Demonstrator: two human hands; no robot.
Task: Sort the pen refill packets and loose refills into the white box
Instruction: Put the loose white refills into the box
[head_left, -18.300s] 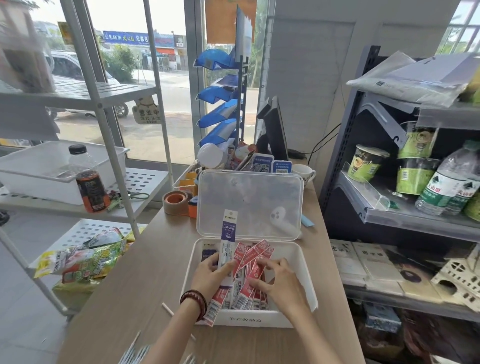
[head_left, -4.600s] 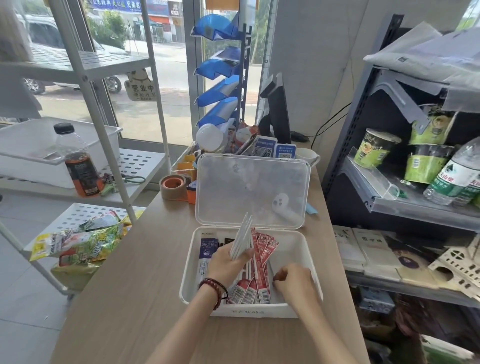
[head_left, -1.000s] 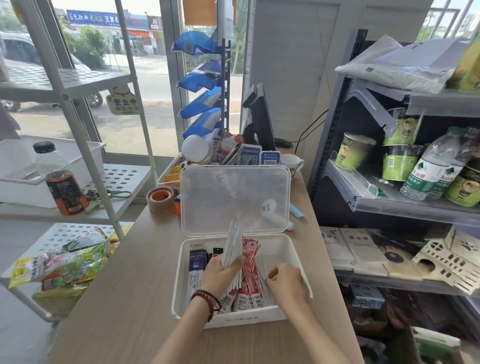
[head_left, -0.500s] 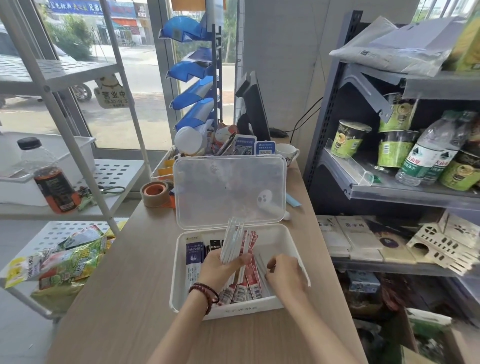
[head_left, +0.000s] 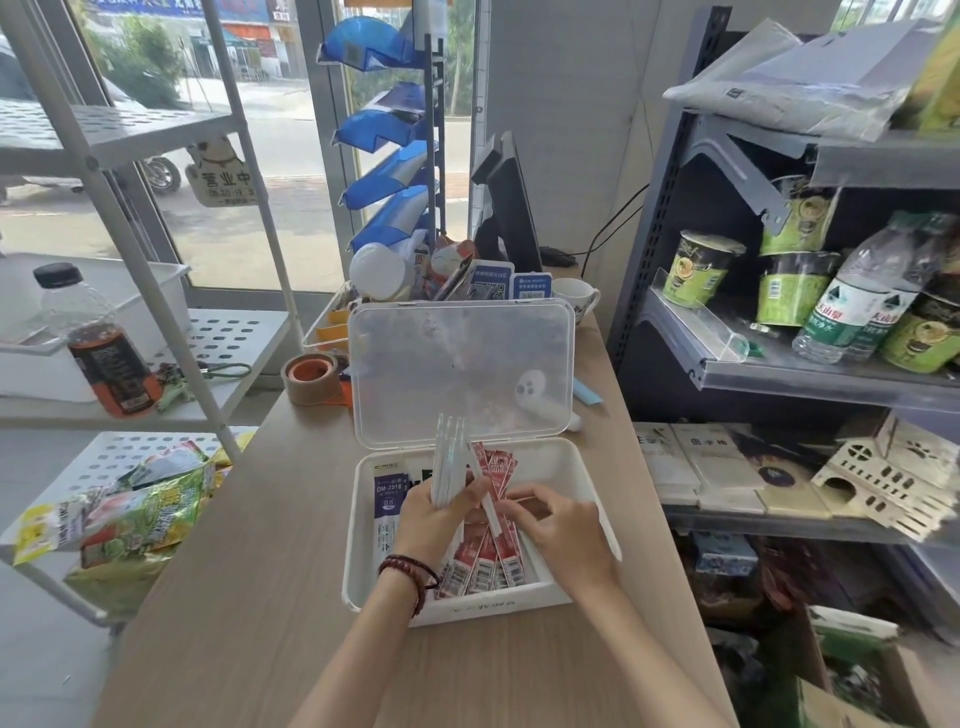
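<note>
Gripping a bundle of loose refills (head_left: 450, 460) in the left hand (head_left: 439, 517), pinching another with the right hand (head_left: 563, 527), above red packets (head_left: 483, 564) in the white box (head_left: 574, 467). Risks scattering them on the table (head_left: 260, 623) through a slack grip.

Left grip (head_left: 441, 514) upright in a tight clasp; right grip (head_left: 563, 530) beside it in a fingertip pinch.
</note>
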